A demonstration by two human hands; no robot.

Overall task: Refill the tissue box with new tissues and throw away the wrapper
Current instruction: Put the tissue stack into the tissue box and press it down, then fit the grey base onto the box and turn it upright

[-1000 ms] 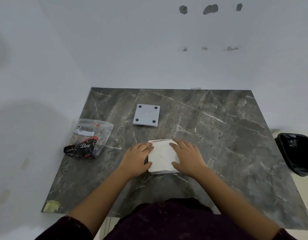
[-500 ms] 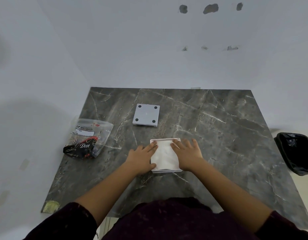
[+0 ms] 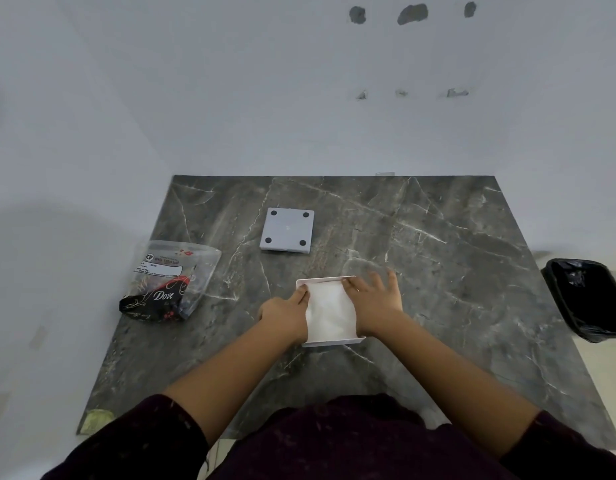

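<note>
Tissue box, white, open-top, sits near centre of the marble table, stack of white tissues inside. Both hands flat on it, fingers extended, not gripping: left hand on box's 9 o'clock edge, fingertips at the far-left corner; right hand on the 3 o'clock edge, fingers spread, some over onto the table.

Around: grey square lid w/ 4 black feet, upside down, at box's 11 o'clock, well apart. Empty clear wrapper w/ "Dove" print at 9–10 o'clock, near table's left edge, lying flat. Black-lined bin off the table at 3 o'clock, well apart. Nothing btwn box and lid; path to the wrapper is also clear. Dark sleeves at 6 o'clock.
</note>
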